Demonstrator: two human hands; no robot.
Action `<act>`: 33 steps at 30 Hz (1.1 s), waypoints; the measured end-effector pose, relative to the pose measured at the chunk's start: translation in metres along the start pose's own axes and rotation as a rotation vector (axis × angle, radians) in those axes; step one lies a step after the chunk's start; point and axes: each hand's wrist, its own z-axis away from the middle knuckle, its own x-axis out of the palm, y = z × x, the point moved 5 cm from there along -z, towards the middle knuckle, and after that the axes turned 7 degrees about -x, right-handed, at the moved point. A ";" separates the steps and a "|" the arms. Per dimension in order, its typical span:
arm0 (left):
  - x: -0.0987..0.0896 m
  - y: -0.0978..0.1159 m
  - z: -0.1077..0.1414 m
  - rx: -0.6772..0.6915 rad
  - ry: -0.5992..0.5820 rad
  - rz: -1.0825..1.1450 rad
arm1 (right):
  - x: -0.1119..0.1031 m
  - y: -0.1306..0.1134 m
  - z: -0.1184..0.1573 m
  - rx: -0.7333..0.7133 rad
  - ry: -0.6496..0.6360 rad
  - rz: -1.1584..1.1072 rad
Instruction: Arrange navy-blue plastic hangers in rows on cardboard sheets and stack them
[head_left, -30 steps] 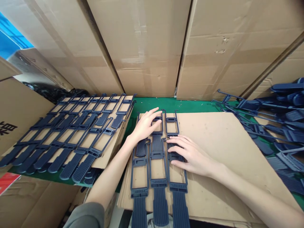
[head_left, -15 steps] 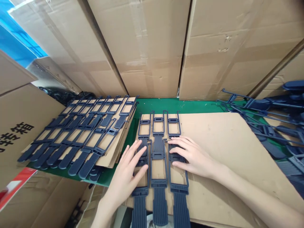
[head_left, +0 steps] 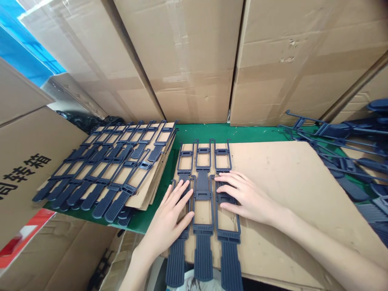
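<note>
Navy plastic frames [head_left: 203, 256] lie partly beneath the left hand [head_left: 169, 220] and right hand [head_left: 250, 199], each grip spread wide. A sideways nudge could skew their columns on the cardboard sheet [head_left: 279, 182].

We are in what looks like a workshop or packing area. Big taped cartons [head_left: 188, 60] stand like a wall behind the board [head_left: 273, 173]. Left of the board we find matching dark frames [head_left: 117, 206] set in rows and a printed carton [head_left: 18, 149]; right of it, a heap [head_left: 351, 188] of similar parts. A green bench [head_left: 206, 131] runs beneath the board.
</note>
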 end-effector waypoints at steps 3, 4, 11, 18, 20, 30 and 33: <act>-0.002 0.000 -0.001 0.016 -0.025 0.007 | 0.000 0.000 0.000 -0.003 -0.004 0.002; -0.003 0.000 -0.002 0.020 -0.027 0.014 | 0.001 0.001 0.000 -0.004 -0.005 0.001; -0.003 -0.001 -0.003 0.044 -0.031 0.022 | 0.003 0.002 0.001 0.004 -0.010 0.004; -0.014 0.006 -0.010 0.075 0.014 -0.042 | -0.001 0.003 0.002 -0.014 -0.006 0.022; -0.019 0.011 -0.017 0.111 0.028 -0.052 | -0.001 0.003 0.002 -0.020 -0.013 0.031; -0.038 0.049 -0.074 0.366 -0.017 -0.115 | -0.019 0.018 0.004 -0.030 0.156 0.048; -0.033 0.058 -0.100 0.404 -0.060 -0.148 | -0.032 0.036 0.008 0.052 0.315 0.087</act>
